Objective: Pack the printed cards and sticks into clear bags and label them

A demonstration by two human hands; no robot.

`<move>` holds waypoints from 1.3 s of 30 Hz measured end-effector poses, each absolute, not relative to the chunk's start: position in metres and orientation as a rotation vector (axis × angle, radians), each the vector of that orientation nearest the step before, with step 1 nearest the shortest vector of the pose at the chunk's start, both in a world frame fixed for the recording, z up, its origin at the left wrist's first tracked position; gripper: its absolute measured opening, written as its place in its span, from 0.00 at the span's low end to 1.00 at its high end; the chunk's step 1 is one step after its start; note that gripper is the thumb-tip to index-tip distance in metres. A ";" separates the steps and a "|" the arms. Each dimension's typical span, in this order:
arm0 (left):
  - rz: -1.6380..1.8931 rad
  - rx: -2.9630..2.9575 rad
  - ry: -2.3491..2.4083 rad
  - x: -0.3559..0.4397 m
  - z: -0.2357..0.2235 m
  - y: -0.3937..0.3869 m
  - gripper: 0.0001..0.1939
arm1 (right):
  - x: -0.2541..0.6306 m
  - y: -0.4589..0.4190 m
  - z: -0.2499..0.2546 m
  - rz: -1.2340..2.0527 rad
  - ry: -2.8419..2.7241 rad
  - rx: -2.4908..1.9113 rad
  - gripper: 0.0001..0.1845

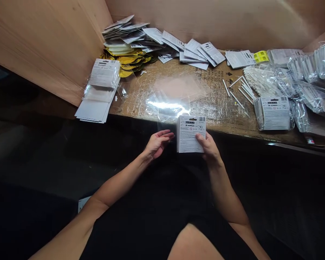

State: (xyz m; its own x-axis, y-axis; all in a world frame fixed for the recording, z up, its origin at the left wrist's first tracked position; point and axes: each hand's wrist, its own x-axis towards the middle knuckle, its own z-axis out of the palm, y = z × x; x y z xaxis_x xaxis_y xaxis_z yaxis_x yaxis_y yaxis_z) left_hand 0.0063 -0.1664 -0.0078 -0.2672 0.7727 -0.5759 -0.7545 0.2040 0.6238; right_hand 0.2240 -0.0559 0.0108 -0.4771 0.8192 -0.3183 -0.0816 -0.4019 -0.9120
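My right hand [210, 148] grips a small stack of printed cards [191, 135], thumb on the front face, with a hanging slot and barcode at the top. Left of the stack, my left hand [158, 144] has its thumb and fingertips closed on the lower part of a clear plastic bag [166, 115]. The bag shines under the light and lies partly over the table's front edge. Its outline is hard to follow near my fingers.
Cardboard covers the table [213, 108]. Loose cards [191, 50] and gold foil packets [130, 63] lie at the back. White sticks [237, 103] and bagged packs [276, 112] lie right; a card pile [94, 104] overhangs the left edge. Wooden panels [56, 47] enclose the back and left.
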 end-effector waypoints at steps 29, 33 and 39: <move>1.261 0.332 1.120 0.022 0.010 -0.155 0.34 | 0.265 -0.059 0.019 2.446 -1.329 -1.010 0.31; 1.381 0.316 1.193 0.036 0.005 -0.163 0.29 | 0.267 -0.070 0.023 2.196 -1.359 -1.087 0.35; 1.505 0.206 1.190 0.065 0.001 -0.160 0.28 | 0.262 -0.090 0.037 1.879 -1.444 -1.241 0.35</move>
